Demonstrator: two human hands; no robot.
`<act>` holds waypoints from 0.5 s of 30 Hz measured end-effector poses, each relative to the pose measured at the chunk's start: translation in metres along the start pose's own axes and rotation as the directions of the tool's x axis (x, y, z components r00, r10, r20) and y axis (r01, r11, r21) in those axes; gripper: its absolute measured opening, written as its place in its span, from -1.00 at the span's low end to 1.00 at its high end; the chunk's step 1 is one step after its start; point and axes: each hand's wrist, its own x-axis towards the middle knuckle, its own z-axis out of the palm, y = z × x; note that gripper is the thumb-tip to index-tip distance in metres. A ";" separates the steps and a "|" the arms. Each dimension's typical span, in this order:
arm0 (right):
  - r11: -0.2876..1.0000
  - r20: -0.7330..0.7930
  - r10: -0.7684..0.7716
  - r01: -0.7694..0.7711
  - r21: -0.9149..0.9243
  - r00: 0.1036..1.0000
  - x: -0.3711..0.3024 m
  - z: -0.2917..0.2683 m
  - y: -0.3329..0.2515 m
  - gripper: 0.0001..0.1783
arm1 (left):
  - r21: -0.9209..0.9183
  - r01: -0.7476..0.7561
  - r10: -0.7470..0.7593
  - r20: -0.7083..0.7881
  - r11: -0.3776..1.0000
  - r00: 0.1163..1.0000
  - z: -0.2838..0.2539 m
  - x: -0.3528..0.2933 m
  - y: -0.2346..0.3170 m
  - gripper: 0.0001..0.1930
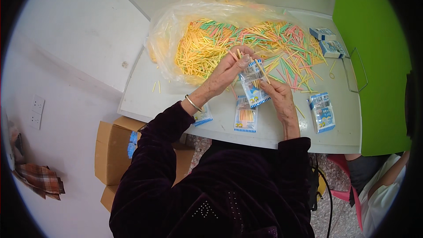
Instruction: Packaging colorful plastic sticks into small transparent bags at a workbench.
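Note:
A small blue-and-white clear-windowed packet (252, 89) is held up between my hands over the table. My left hand (228, 71) is closed at its upper end, with a few thin pastel sticks (234, 54) poking out between the fingers. My right hand (282, 99) pinches the packet's right side, and a pale stick (264, 71) rises beside its thumb. Below on the table lies a packet with sticks showing inside (246, 115). Another packet (203, 116) sits partly under my left wrist.
Behind my hands, a big clear plastic bag (165, 39) spills a heap of yellow, pink and green sticks (207, 46). To the right lie a packet (323, 113), banded packet stacks (332, 49) and a wire stand (359, 70). An open cardboard box (108, 150) stands lower left; a person (387, 185) sits right.

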 end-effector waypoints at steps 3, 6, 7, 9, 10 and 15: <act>1.000 -0.005 0.010 -0.010 0.010 1.000 0.001 -0.002 0.000 -0.68 | -0.035 0.067 -0.068 -0.028 0.997 0.997 -0.002 0.001 0.000 -0.69; 1.000 -0.024 0.003 -0.004 -0.016 1.000 0.004 -0.003 0.002 -0.68 | -0.065 0.065 -0.069 -0.072 0.996 0.995 -0.001 0.002 0.001 -0.67; 1.000 -0.036 0.002 -0.002 0.002 0.999 0.004 -0.002 0.002 -0.68 | -0.067 0.065 -0.069 -0.069 0.996 0.995 -0.002 0.003 -0.002 -0.67; 1.000 -0.050 0.002 -0.001 0.018 0.999 0.003 -0.003 0.002 -0.68 | 0.340 0.035 -0.030 -0.021 0.940 0.999 -0.005 0.004 -0.011 -0.63; 0.999 -0.046 0.005 -0.004 0.038 0.999 0.003 -0.003 0.002 -0.68 | 0.338 0.038 -0.033 -0.021 0.940 0.999 -0.006 0.005 -0.014 -0.63; 1.000 -0.069 0.003 -0.001 0.030 0.998 0.008 -0.006 0.006 -0.69 | 0.455 0.000 0.002 -0.004 0.890 1.000 -0.003 0.008 -0.019 -0.68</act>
